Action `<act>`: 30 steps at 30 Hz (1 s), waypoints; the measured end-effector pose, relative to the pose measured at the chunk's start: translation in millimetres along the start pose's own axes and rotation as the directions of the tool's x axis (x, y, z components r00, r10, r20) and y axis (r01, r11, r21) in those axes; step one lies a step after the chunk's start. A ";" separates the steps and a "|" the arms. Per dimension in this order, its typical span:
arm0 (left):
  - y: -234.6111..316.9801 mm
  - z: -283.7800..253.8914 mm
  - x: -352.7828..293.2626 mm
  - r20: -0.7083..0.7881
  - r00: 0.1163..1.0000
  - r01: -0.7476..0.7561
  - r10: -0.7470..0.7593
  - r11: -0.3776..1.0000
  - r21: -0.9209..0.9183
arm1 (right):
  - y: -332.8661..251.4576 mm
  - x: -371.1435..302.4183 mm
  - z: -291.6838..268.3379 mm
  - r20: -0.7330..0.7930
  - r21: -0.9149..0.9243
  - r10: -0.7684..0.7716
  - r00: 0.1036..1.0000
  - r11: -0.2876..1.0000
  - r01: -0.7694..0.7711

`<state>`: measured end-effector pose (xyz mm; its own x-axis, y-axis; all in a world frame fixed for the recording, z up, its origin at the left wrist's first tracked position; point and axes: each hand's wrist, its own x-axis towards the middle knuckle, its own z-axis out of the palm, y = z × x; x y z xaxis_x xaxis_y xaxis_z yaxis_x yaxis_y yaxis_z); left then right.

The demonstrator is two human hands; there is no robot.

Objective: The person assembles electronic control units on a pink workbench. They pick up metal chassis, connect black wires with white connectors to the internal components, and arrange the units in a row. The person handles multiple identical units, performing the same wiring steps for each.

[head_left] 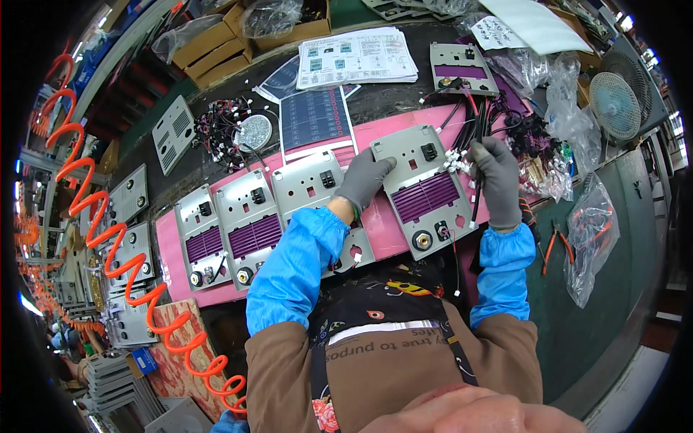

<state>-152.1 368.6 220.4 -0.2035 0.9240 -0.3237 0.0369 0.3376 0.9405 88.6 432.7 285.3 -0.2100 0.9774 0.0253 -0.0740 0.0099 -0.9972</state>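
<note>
On the pink mat, my left hand [364,177] presses the grey panel [422,189] flat; my right hand [497,180] grips black wires [478,144]. Tugging could unseat connectors, I reckon.

Left hand [363,177] covers panel [426,189] corner; right fingers [485,155] hide wire ends.

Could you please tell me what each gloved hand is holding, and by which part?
The right hand grips a black wire bundle mid-length. The left hand only rests on the grey panel by its upper-left edge.
</note>
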 end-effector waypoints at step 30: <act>81.0 7.9 -109.1 0.187 0.522 -0.850 0.832 0.525 0.037 | -12.8 21.4 -38.6 0.093 0.411 -0.154 0.984 0.906 0.103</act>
<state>-119.1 296.5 331.1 0.1071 0.7969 0.5945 0.2283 -0.6017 0.7654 122.7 461.7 296.0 -0.2862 0.9401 0.1851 -0.4891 0.0228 -0.8719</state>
